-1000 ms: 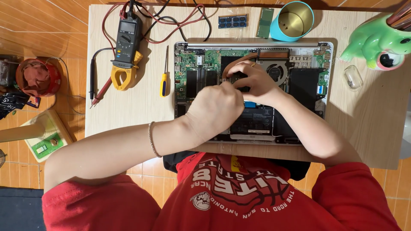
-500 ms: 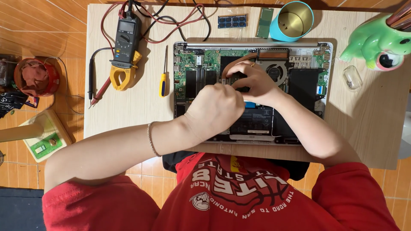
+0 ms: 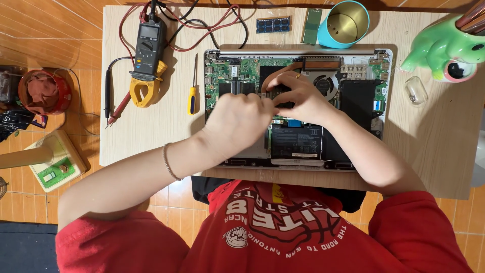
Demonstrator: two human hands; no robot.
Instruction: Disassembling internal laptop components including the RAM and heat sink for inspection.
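Red-sleeved arms reach in, left hand (image 3: 237, 119) and right hand (image 3: 298, 96) meeting over the opened laptop (image 3: 298, 108), fingers pinched on a small dark part mid-board, probably steadying it; yellow screwdriver (image 3: 193, 96), clamp meter (image 3: 147, 55), memory sticks (image 3: 273, 24) parked beyond for easy reach.

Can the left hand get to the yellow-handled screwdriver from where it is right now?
Probably yes. The screwdriver lies alone on bare table just beside the opened laptop, on the left hand's own side, with nothing lying between them. The hand would first have to leave the laptop's middle.
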